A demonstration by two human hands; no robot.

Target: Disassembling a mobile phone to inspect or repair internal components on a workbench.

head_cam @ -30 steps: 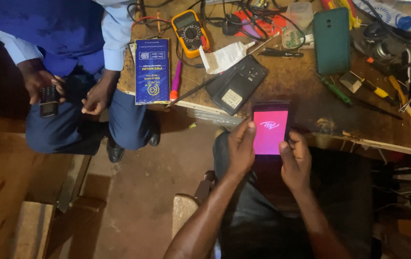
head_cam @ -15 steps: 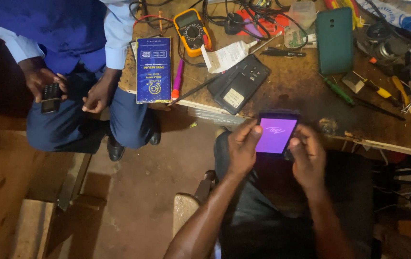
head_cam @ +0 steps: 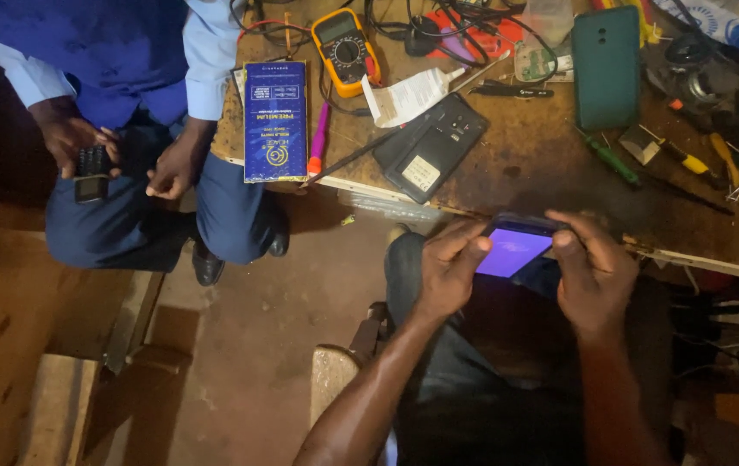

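Both hands hold a lit phone (head_cam: 514, 248) at the table (head_cam: 542, 164) edge.

The left hand (head_cam: 449, 274) closes its grip on the phone's left end, fingers curled over the top edge and thumb at the purple screen. The right hand (head_cam: 594, 274) grips the right end the same way, fingers bent over the top. The phone lies level, just in front of the table edge, above the lap. On the table behind it lie a dark phone, face down (head_cam: 431, 148), a green phone (head_cam: 606, 66), a blue box (head_cam: 275, 121) and a yellow meter (head_cam: 347, 50). At left, a seated person's hand (head_cam: 76, 142) holds a small keypad phone (head_cam: 91, 173).
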